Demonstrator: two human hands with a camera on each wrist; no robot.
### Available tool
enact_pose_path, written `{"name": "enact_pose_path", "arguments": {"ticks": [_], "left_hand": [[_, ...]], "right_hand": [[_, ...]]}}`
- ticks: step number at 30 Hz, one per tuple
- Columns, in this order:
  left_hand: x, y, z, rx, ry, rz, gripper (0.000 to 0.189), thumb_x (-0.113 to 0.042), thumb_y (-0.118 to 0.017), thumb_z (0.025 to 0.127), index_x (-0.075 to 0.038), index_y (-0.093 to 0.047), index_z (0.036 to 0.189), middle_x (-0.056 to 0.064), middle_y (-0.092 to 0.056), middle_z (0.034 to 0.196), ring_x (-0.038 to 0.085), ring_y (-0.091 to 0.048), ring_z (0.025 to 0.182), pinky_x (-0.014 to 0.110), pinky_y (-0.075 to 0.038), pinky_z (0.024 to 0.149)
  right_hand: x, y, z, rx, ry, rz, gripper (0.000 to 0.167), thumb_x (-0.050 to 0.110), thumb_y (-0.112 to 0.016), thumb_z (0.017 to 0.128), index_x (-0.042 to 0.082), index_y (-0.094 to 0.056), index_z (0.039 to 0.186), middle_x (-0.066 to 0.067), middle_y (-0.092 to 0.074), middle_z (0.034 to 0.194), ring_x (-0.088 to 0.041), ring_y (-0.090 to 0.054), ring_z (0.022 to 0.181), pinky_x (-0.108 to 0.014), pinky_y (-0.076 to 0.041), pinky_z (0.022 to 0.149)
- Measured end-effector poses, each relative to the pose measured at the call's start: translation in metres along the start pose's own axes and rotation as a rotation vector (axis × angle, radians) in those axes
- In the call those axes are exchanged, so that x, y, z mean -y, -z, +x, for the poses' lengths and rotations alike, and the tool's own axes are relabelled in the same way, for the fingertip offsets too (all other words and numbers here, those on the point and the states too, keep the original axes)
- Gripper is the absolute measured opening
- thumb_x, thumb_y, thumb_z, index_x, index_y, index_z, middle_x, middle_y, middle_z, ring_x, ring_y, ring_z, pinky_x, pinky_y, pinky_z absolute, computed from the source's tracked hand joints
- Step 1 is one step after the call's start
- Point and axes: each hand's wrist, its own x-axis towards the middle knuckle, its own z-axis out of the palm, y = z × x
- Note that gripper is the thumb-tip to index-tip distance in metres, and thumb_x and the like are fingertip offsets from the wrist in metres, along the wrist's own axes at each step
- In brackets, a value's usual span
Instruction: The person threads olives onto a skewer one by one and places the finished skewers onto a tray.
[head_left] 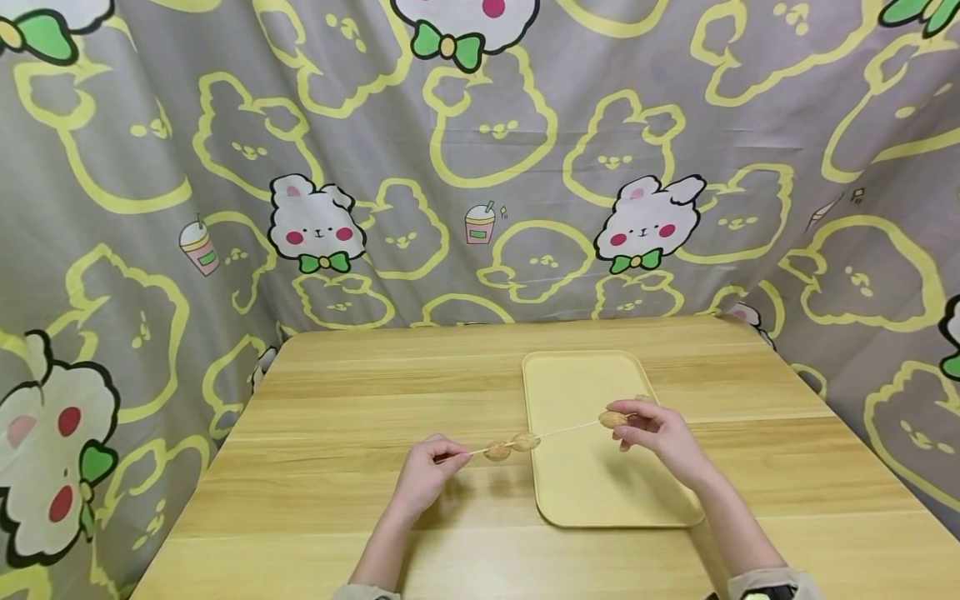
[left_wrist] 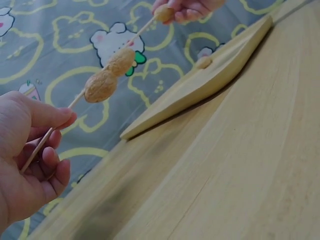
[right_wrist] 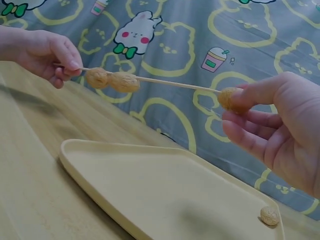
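My left hand [head_left: 427, 475] pinches one end of a thin wooden skewer [head_left: 570, 430] between thumb and fingers. Two wrinkled, golden-brown food balls [left_wrist: 109, 76] are threaded on it side by side, close to that hand. At the skewer's other end, my right hand [head_left: 663, 433] pinches a third ball [right_wrist: 231, 100] between thumb and fingertips, with the skewer's tip at the ball. A bare stretch of stick lies between this ball and the pair. The skewer is held above the table, its right part over a pale yellow tray [head_left: 577, 487].
One more golden-brown ball [right_wrist: 269, 215] lies on the tray near its far right edge, partly behind the right hand in the head view. The tray has a low raised rim and rests on a wood-grain table [head_left: 337, 392]. A cartoon-patterned curtain [head_left: 405, 150] hangs behind the table.
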Motion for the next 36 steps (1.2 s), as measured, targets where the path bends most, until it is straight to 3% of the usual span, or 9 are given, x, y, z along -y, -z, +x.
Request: {"name": "enact_pose_path", "arguments": {"ticks": [4, 7, 11, 16, 23, 25, 31, 36], "left_hand": [[-0.004, 0.001, -0.001, -0.002, 0.010, 0.006, 0.004, -0.003, -0.070, 0.079, 0.001, -0.071, 0.081, 0.004, -0.062, 0.077, 0.008, -0.053, 0.073, 0.021, -0.046, 0.067], [-0.020, 0.003, -0.005, 0.006, 0.016, 0.018, 0.005, 0.000, -0.068, 0.080, 0.005, -0.070, 0.082, 0.006, -0.062, 0.077, 0.008, -0.053, 0.073, 0.020, -0.046, 0.067], [-0.040, 0.006, -0.010, 0.018, 0.015, 0.039, 0.006, 0.003, -0.066, 0.081, 0.008, -0.069, 0.083, 0.008, -0.061, 0.077, 0.008, -0.052, 0.072, 0.020, -0.045, 0.067], [-0.037, 0.006, -0.010, 0.003, -0.009, 0.044, 0.005, 0.003, -0.067, 0.080, 0.008, -0.069, 0.081, 0.009, -0.060, 0.076, 0.008, -0.052, 0.071, 0.020, -0.045, 0.065], [-0.011, 0.001, -0.002, -0.020, -0.019, 0.056, 0.006, -0.004, -0.071, 0.080, 0.002, -0.072, 0.081, 0.002, -0.060, 0.075, 0.007, -0.053, 0.071, 0.020, -0.046, 0.064], [-0.010, 0.001, -0.002, -0.014, -0.028, 0.059, 0.007, -0.006, -0.071, 0.080, 0.001, -0.072, 0.081, 0.001, -0.060, 0.075, 0.007, -0.052, 0.071, 0.020, -0.046, 0.064], [-0.018, 0.000, -0.003, -0.012, -0.031, 0.093, 0.007, -0.005, -0.070, 0.081, 0.002, -0.072, 0.082, 0.001, -0.059, 0.075, 0.008, -0.052, 0.071, 0.020, -0.045, 0.064], [-0.039, 0.000, -0.009, -0.004, -0.044, 0.108, 0.005, 0.002, -0.067, 0.080, 0.007, -0.070, 0.081, 0.006, -0.059, 0.074, 0.008, -0.051, 0.069, 0.019, -0.044, 0.063]], "right_hand": [[-0.001, 0.003, 0.000, 0.030, 0.016, 0.031, 0.028, -0.003, -0.057, 0.089, -0.009, -0.056, 0.116, -0.007, -0.058, 0.089, -0.022, -0.062, 0.072, -0.031, -0.053, 0.066], [-0.002, 0.003, 0.000, 0.046, 0.020, 0.048, 0.032, -0.003, -0.056, 0.089, -0.017, -0.049, 0.117, -0.006, -0.058, 0.090, -0.023, -0.063, 0.075, -0.031, -0.053, 0.067], [-0.004, 0.004, -0.001, 0.052, 0.014, 0.055, 0.033, -0.003, -0.055, 0.089, -0.019, -0.048, 0.117, -0.005, -0.058, 0.092, -0.023, -0.063, 0.078, -0.033, -0.053, 0.068], [-0.005, 0.004, 0.000, 0.051, 0.015, 0.088, 0.031, -0.004, -0.056, 0.089, -0.019, -0.048, 0.114, -0.003, -0.060, 0.093, -0.022, -0.064, 0.079, -0.032, -0.053, 0.069], [-0.003, 0.002, 0.000, 0.014, -0.011, 0.093, 0.030, -0.003, -0.059, 0.087, -0.019, -0.048, 0.110, -0.003, -0.064, 0.092, -0.018, -0.065, 0.079, -0.030, -0.053, 0.072], [-0.003, 0.001, 0.000, 0.008, -0.006, 0.089, 0.030, -0.004, -0.060, 0.086, -0.019, -0.050, 0.109, -0.002, -0.062, 0.092, -0.018, -0.065, 0.078, -0.030, -0.053, 0.071], [-0.005, 0.000, 0.000, 0.007, -0.006, 0.077, 0.031, -0.003, -0.062, 0.084, -0.019, -0.052, 0.109, -0.003, -0.057, 0.092, -0.016, -0.065, 0.077, -0.030, -0.053, 0.071], [-0.005, -0.002, 0.000, -0.004, -0.035, 0.058, 0.030, -0.002, -0.064, 0.083, -0.016, -0.055, 0.109, 0.001, -0.059, 0.091, -0.014, -0.064, 0.076, -0.028, -0.053, 0.071]]}}
